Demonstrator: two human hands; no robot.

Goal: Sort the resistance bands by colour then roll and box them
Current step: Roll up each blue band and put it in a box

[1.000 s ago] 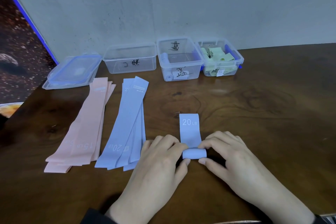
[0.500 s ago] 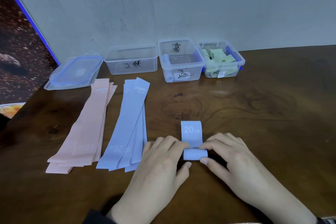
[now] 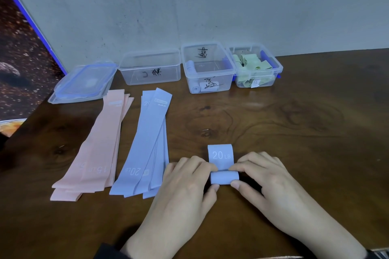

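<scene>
Head view is showing both hands working near the front edge of the dark wooden table [image 3: 294, 124], where a pale blue fabric resistance band [image 3: 224, 177] is being rolled. The left hand [image 3: 185, 187] and right hand [image 3: 267, 181] are each pinching one end of the roll between curled fingers and thumb, and only a short flat tail is lying beyond it (printed "20 LB"). To finish well, I judge, both ends should be turning evenly under steady tension, so the roll is not coning. Toward the left edge, a stack of flat pink bands [image 3: 94, 153] is reading "15 LB" and a stack of flat blue bands [image 3: 147, 143] "20 LB". The clear plastic boxes [image 3: 207, 67] along the back edge are carrying handwritten marks I cannot read.
</scene>
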